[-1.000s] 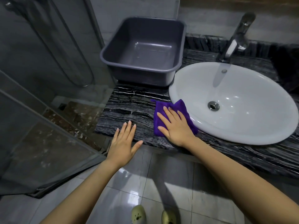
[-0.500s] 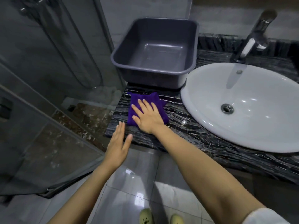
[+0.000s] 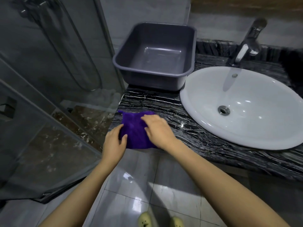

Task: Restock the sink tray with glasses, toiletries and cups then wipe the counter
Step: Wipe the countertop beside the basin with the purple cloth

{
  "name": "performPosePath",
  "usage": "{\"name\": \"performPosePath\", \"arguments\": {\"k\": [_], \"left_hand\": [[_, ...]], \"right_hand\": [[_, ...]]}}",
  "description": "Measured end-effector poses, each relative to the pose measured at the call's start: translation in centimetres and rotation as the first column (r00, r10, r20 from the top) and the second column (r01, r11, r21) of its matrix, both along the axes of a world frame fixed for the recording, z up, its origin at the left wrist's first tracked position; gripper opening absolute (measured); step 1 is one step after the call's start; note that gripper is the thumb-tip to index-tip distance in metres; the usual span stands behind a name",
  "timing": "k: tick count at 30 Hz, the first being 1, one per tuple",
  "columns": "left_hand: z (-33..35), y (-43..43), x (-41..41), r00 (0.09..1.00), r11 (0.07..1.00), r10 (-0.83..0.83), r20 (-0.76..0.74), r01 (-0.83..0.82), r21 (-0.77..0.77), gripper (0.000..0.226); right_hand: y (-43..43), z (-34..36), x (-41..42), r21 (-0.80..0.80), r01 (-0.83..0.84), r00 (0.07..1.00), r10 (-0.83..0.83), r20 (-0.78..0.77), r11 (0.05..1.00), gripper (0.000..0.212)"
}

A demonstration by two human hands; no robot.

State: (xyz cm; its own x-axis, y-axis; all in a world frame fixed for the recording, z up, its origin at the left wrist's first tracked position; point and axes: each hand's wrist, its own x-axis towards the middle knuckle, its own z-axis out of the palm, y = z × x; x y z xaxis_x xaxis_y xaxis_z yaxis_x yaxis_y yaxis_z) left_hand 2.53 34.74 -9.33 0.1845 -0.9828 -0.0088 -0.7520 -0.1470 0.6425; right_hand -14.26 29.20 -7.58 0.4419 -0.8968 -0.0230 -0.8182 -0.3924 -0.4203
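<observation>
Two hands meet the soft purple cloth at the black stone counter's front left corner. The right hand presses on top; the left hand pinches its side. It is best to hold it flat and push in long rows.

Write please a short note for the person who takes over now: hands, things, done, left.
Left hand pinches the left edge of the purple square cloth.
Right hand lies on the cloth, fingers bent; blurred, grip unclear.
Cloth lies at the front left corner of the black veined marble counter, left of the white oval sink.
Grey rectangular plastic tub behind it holds nothing; no glasses, toiletries or cups in view.
Done: restocking not shown. Left: wipe the rest of the counter.
</observation>
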Motion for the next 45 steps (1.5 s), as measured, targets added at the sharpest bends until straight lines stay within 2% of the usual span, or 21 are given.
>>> {"name": "performPosePath", "arguments": {"k": [2,4,6,9,13,17,20,23,25,27,29,31,32,34,35,36,37,39,41,43,45], "left_hand": [[0.3,-1.2,-0.5,0.999,0.999,0.047,-0.024,-0.046,0.025,0.047],[0.7,-2.4,-0.9,0.984,0.985,0.147,-0.098,-0.137,0.104,0.05],[1.0,-3.5,-1.1,0.956,0.957,0.249,-0.152,-0.219,0.192,0.054],[1.2,-4.3,-1.2,0.939,0.923,0.302,-0.164,-0.245,0.298,0.058],[1.8,-4.5,-1.1,0.953,0.924,0.241,-0.184,-0.168,0.342,0.059],[3.8,-3.7,-0.7,0.867,0.958,0.208,-0.452,-0.087,0.274,0.061],[5.5,-2.9,-1.5,0.836,0.983,0.042,-0.547,0.063,0.171,0.056],[6.6,-2.8,-3.4,0.873,0.963,-0.127,-0.47,0.223,0.153,0.052],[6.8,-2.7,-4.9,0.921,0.952,-0.228,-0.315,0.279,0.127,0.042],[6.2,-2.8,-6.2,0.952,0.954,-0.268,-0.146,0.283,0.097,0.031],[5.4,-3.0,-7.6,0.955,0.95,-0.28,-0.101,0.291,0.113,0.029],[4.4,-3.4,-9.1,0.952,0.934,-0.293,-0.083,0.304,0.189,0.031],[3.8,-3.7,-9.8,0.953,0.925,-0.296,-0.059,0.302,0.232,0.032],[3.0,-4.3,-11.0,0.963,0.926,-0.268,0.002,0.257,0.276,0.036],[2.7,-4.6,-11.2,0.97,0.937,-0.241,0.023,0.227,0.265,0.038],[2.3,-4.8,-11.1,0.977,0.953,-0.21,0.033,0.197,0.23,0.039],[2.0,-4.9,-10.7,0.982,0.968,-0.183,0.038,0.174,0.178,0.04],[1.1,-4.8,-8.8,0.982,0.985,-0.164,0.09,0.157,0.077,0.044],[-0.2,-4.8,-6.0,0.957,0.984,-0.175,0.232,0.168,0.05,0.05],[-1.7,-4.9,-3.3,0.889,0.974,-0.223,0.4,0.191,0.12,0.056],[-2.9,-4.9,-1.7,0.848,0.959,-0.278,0.452,0.213,0.19,0.061]], "right_hand": [[-0.5,0.5,-0.5,-0.046,0.131,0.987,-0.134,-0.087,0.99,0.044],[-0.1,0.5,-0.3,-0.007,0.24,0.965,-0.239,-0.11,0.971,0.046],[0.7,0.2,0.4,0.074,0.29,0.955,-0.283,-0.09,0.954,0.048],[1.5,0.0,1.2,0.133,0.32,0.947,-0.315,-0.059,0.938,0.048],[1.7,0.7,0.5,0.144,0.311,0.95,-0.309,-0.036,0.939,0.046],[2.2,2.5,-1.9,0.122,0.318,0.944,-0.326,0.052,0.94,0.043],[2.6,4.1,-4.7,0.117,0.348,0.924,-0.362,0.127,0.93,0.031],[2.9,5.9,-7.8,0.185,0.338,0.916,-0.368,0.162,0.923,0.021],[3.2,6.9,-9.7,0.252,0.313,0.921,-0.357,0.154,0.916,0.014],[3.4,7.5,-11.7,0.303,0.313,0.922,-0.365,0.132,0.9,0.014],[3.2,7.7,-13.5,0.325,0.329,0.925,-0.372,0.081,0.887,0.023],[2.6,6.8,-14.6,0.348,0.364,0.923,-0.384,-0.014,0.864,0.02],[2.3,6.1,-14.8,0.305,0.412,0.911,-0.398,-0.111,0.859,0.019],[2.3,4.3,-14.3,0.042,0.461,0.852,-0.429,-0.301,0.886,0.031],[2.6,3.4,-13.7,-0.081,0.396,0.867,-0.402,-0.293,0.914,0.036],[3.0,2.6,-13.0,-0.145,0.268,0.922,-0.297,-0.25,0.953,0.04],[3.3,1.7,-12.5,-0.16,0.095,0.965,-0.13,-0.229,0.982,0.045],[3.4,0.0,-12.2,-0.075,-0.176,0.938,0.144,-0.316,0.981,0.051],[2.7,-1.0,-12.6,-0.017,-0.224,0.904,0.202,-0.377,0.974,0.051],[1.6,-1.1,-13.1,-0.044,-0.276,0.894,0.24,-0.379,0.96,0.05],[0.7,-1.3,-13.4,-0.088,-0.385,0.854,0.318,-0.412,0.919,0.051]]}}
